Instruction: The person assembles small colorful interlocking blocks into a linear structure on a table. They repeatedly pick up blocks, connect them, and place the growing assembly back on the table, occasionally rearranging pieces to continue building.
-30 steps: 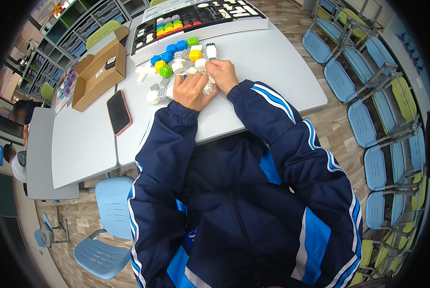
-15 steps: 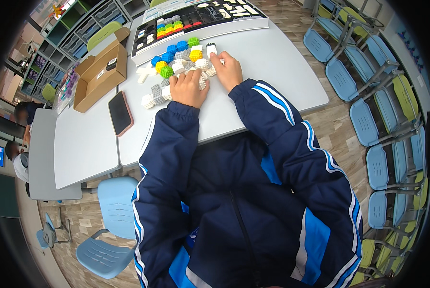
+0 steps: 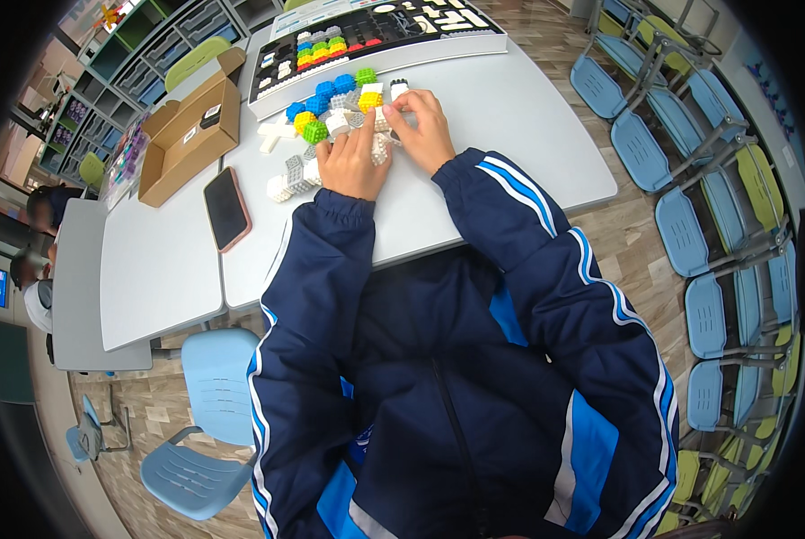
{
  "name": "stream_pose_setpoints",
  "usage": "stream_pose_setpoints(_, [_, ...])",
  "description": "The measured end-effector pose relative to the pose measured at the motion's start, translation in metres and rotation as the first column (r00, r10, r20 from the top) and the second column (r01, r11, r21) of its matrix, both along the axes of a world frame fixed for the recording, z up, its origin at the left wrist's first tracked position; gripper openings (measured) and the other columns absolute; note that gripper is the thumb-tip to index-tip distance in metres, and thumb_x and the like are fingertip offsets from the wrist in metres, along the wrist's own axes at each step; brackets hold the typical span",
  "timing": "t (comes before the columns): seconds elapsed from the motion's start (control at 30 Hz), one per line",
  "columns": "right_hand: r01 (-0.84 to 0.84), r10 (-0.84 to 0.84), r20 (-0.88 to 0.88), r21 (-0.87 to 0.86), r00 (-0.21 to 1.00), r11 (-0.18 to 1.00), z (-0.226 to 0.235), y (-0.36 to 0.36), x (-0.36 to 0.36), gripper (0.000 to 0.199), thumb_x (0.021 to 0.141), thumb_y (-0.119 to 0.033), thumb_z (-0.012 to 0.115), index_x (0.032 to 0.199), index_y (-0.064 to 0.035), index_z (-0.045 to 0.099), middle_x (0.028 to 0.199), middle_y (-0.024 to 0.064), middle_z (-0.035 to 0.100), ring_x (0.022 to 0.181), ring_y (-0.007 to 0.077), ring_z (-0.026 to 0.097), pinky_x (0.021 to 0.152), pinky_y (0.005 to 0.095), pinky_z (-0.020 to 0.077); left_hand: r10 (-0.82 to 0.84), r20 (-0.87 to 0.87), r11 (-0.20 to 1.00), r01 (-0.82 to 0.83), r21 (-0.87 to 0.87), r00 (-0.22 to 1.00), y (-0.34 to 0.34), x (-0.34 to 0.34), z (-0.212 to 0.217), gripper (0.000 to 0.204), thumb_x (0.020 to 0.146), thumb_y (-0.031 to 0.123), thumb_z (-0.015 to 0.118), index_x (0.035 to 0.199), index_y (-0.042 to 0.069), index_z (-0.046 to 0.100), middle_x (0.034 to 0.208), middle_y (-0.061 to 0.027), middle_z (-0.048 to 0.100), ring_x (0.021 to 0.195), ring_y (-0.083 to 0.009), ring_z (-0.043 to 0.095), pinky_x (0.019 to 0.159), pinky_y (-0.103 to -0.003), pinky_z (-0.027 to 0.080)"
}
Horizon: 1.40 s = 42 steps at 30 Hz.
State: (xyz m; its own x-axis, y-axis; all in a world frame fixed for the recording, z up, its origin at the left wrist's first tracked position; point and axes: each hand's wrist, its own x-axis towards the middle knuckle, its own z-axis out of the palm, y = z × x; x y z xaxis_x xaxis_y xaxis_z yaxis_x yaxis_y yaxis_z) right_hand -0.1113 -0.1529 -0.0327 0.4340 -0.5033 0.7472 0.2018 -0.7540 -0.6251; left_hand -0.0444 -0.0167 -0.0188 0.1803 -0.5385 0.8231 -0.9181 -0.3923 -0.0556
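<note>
Fingers of left hand on white blocks, right hand near

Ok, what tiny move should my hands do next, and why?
Maybe close your right hand gently on the white block: it's right by that hand's tips, while your left hand is at another white piece. I can't tell whether either is gripped.

Wood-patterned floor, blue and green chairs at frame right, grey shelving upper left, dark panel far left.
</note>
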Motion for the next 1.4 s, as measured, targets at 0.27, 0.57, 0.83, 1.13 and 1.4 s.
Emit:
stream_pose_setpoints(0.27, [-0.224, 0.149, -0.274, -0.266, 0.95, 0.938, 0.013, 0.016, -0.018, 0.051, 0.093, -0.056, 0.05, 0.097, -0.0075, 0.067, 0.102, 0.0042, 0.061, 0.1, 0.0266, 0.046, 0.089, 0.0417, 0.0292, -0.044, -0.108, 0.996, 0.036, -0.077, 0.993, 0.003, -0.002, 0.003, 0.079, 0.065, 0.023, 0.079, 0.137, 0.008, 0.049, 0.096, -0.0001, 0.065, 0.083, -0.0155, 0.062, 0.073, -0.035, 0.034])
stream_pose_setpoints(0.57, [-0.245, 0.231, -0.111, -0.135, 0.967, 0.96, 0.009, 0.009, -0.014, 0.042, 0.098, -0.041, 0.048, 0.092, -0.0043, 0.067, 0.094, 0.0048, 0.061, 0.098, 0.0257, 0.043, 0.088, 0.0398, 0.0306, -0.052, -0.064, 0.997, 0.048, -0.053, 0.997, 0.008, -0.005, 0.009, 0.066, 0.061, 0.021, 0.08, 0.123, 0.013, 0.058, 0.105, -0.001, 0.065, 0.091, -0.0189, 0.062, 0.084, -0.038, 0.036])
stream_pose_setpoints(0.83, [-0.239, 0.239, -0.018, -0.08, 0.971, 0.968, 0.016, 0.013, -0.017, 0.03, 0.098, -0.028, 0.049, 0.09, -0.0037, 0.065, 0.083, 0.0094, 0.059, 0.093, 0.027, 0.046, 0.086, 0.0363, 0.0373, -0.104, -0.041, 0.993, 0.102, -0.051, 0.994, 0.012, 0.004, 0.007, 0.042, 0.061, 0.013, 0.075, 0.1, 0.011, 0.063, 0.088, -0.0034, 0.063, 0.079, -0.0252, 0.061, 0.076, -0.038, 0.044])
stream_pose_setpoints(1.13, [-0.011, 0.014, 0.012, -0.226, 1.0, 0.974, 0.021, 0.028, -0.021, 0.03, 0.088, -0.032, 0.063, 0.08, -0.0038, 0.065, 0.068, 0.016, 0.063, 0.058, 0.0321, 0.059, 0.053, 0.0414, 0.0465, -0.128, -0.002, 0.986, 0.127, -0.11, 0.992, 0.01, -0.01, 0.012, 0.022, 0.059, 0.012, 0.071, 0.079, 0.011, 0.062, 0.07, -0.0029, 0.058, 0.058, -0.0234, 0.058, 0.054, -0.033, 0.044])
stream_pose_setpoints(1.4, [-0.257, 0.268, -0.045, 0.17, 0.962, 0.951, 0.012, 0.023, -0.017, 0.026, 0.088, -0.022, 0.057, 0.076, 0.0004, 0.061, 0.058, 0.0178, 0.058, 0.05, 0.0285, 0.057, 0.05, 0.0373, 0.0424, -0.164, -0.03, 0.983, 0.161, -0.089, 0.986, 0.011, -0.012, 0.011, 0.026, 0.056, 0.012, 0.076, 0.079, 0.012, 0.063, 0.069, -0.0025, 0.059, 0.056, -0.0233, 0.058, 0.054, -0.032, 0.046])
